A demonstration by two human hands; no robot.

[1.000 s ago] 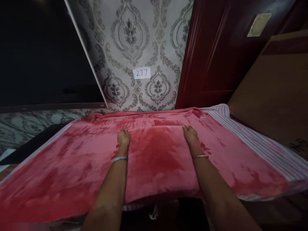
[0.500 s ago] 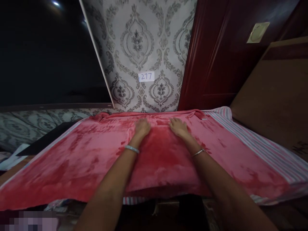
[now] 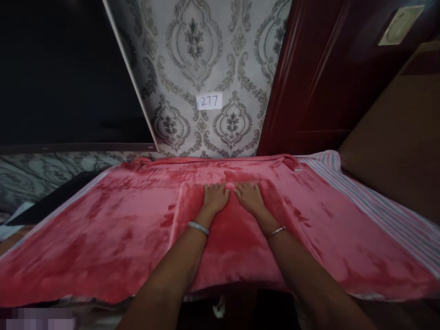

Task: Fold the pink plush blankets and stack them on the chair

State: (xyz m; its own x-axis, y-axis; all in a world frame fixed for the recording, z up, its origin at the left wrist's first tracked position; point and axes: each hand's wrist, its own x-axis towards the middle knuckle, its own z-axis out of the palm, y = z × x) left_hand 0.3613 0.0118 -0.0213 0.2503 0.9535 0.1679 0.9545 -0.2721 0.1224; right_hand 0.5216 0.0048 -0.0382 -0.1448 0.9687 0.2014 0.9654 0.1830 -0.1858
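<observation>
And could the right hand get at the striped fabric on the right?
Probably yes: the right hand rests on the pink cloth, fingers spread, and nothing but more of that cloth appears to lie between it and the striped fabric.

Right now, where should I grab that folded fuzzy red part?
Probably the far left corner and far right corner of the folded red part, coming from the sides: its side edges show as ridges, while the left hand and right hand rest near its far edge's middle.
</observation>
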